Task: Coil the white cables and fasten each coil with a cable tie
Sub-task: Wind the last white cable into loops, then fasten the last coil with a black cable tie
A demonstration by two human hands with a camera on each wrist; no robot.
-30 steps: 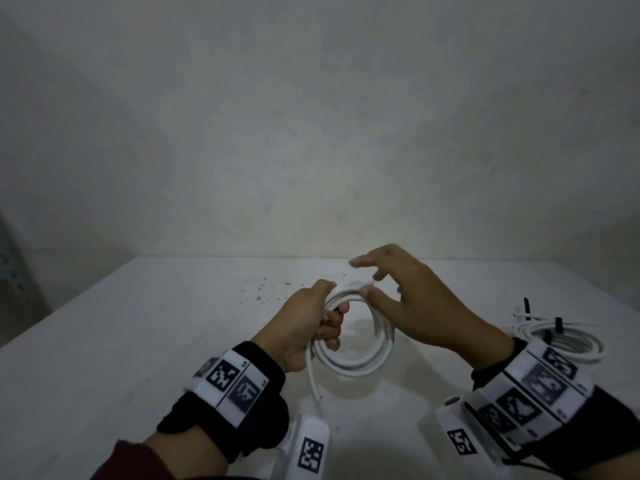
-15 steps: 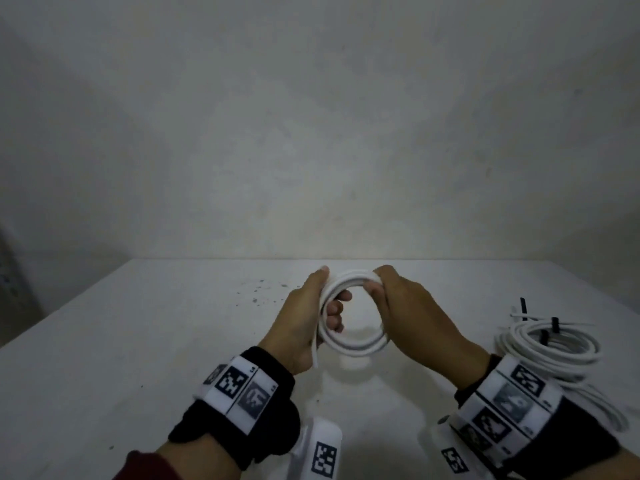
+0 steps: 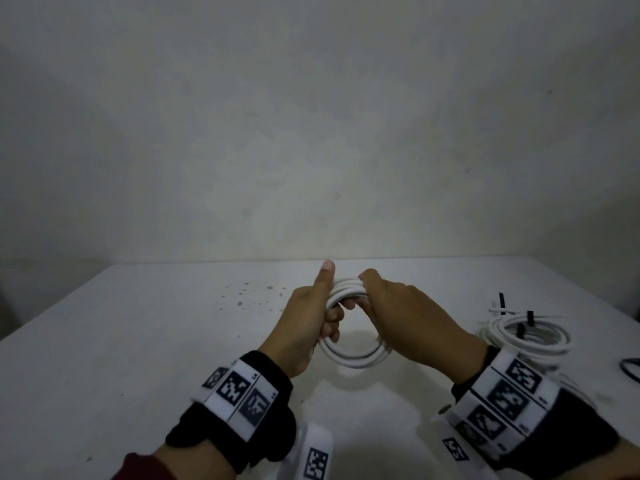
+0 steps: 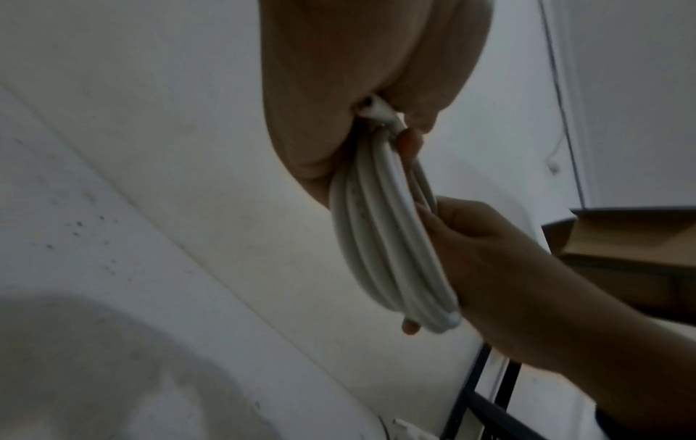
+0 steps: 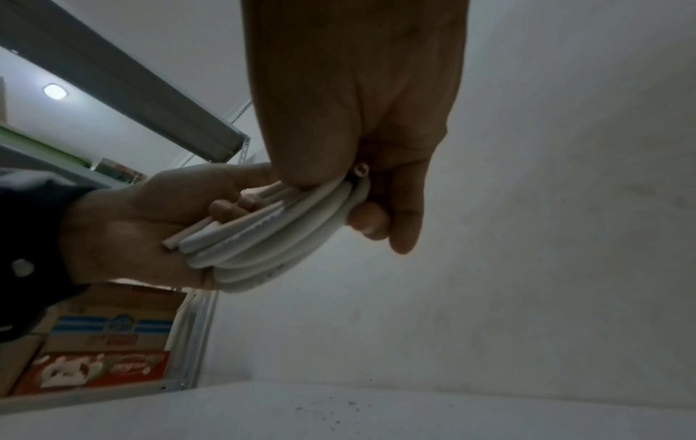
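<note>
Your left hand [image 3: 306, 327] and right hand [image 3: 412, 323] each grip the white cable coil [image 3: 353, 356] (opposite sides), held above the worktop [image 3: 121, 341]; tied coils [image 3: 526, 336] lie right.

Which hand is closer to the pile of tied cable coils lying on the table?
Right. The right hand grips the held coil just beside the tied coils at the table's right side; the left hand grips the held coil's far side.

Left hand [image 3: 308, 327] and right hand [image 3: 405, 323] raised together, fingers curled, left thumb up.
</note>
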